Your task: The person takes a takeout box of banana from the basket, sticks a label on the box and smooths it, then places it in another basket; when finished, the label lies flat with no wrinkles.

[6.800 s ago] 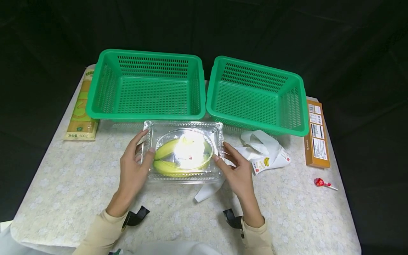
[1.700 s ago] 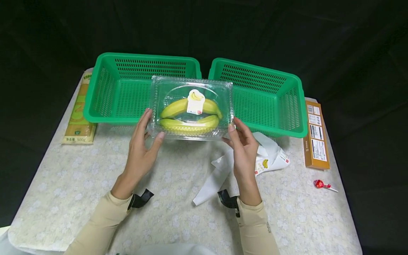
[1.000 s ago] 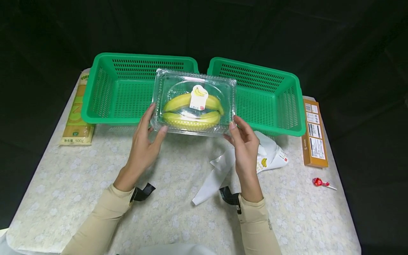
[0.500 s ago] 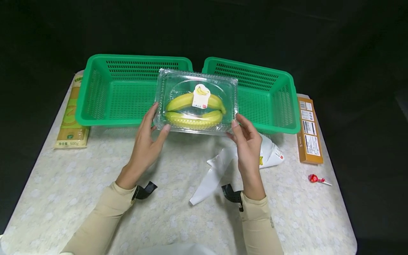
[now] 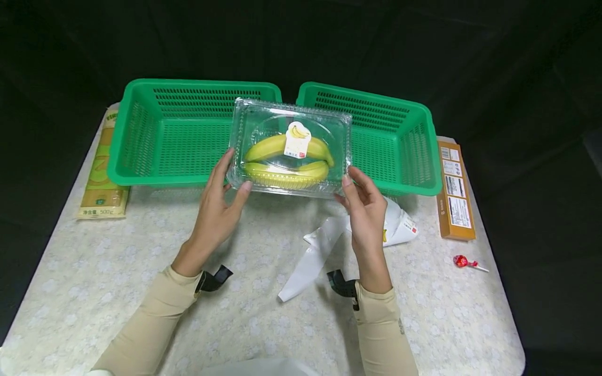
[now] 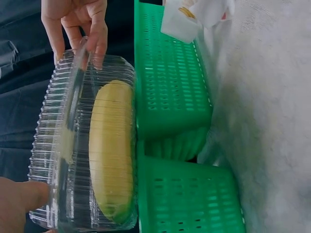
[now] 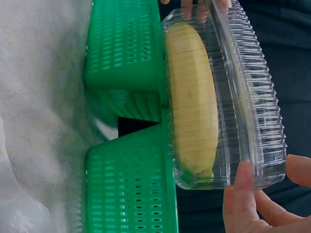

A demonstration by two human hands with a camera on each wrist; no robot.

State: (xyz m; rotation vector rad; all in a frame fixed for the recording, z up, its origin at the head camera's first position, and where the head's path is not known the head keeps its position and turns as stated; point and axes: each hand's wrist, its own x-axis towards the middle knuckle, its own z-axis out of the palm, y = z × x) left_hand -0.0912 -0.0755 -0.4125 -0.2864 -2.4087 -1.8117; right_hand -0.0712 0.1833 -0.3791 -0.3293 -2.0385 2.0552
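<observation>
Between both hands, a clear plastic clamshell box (image 5: 263, 117) is held up, tilted, over the near rims of the baskets. Inside it lie two bananas (image 5: 287, 175), and a white banana-print sticker (image 5: 297, 140) is on the lid. My left hand (image 5: 217, 211) grips the box's left near corner, thumb in front and fingers behind. At the right near corner my right hand (image 5: 366, 216) grips it with thumb and fingers. Both wrist views show the lid shut, with a banana (image 6: 112, 150) visible through the ribbed side wall. The fingers behind the box are partly hidden in the head view.
Two green baskets, a left one (image 5: 188, 151) and a right one (image 5: 376, 156), stand at the back. A pasta packet (image 5: 103, 172) lies far left. At right are an orange box (image 5: 455, 190) and a red lollipop (image 5: 462, 261). White sticker strip (image 5: 310, 266) trails behind the right hand.
Since the earliest frame, both hands have raised the clamshell box from the table up and forward to the baskets. Over the last half second it has stayed almost still, while the view has shifted slightly.
</observation>
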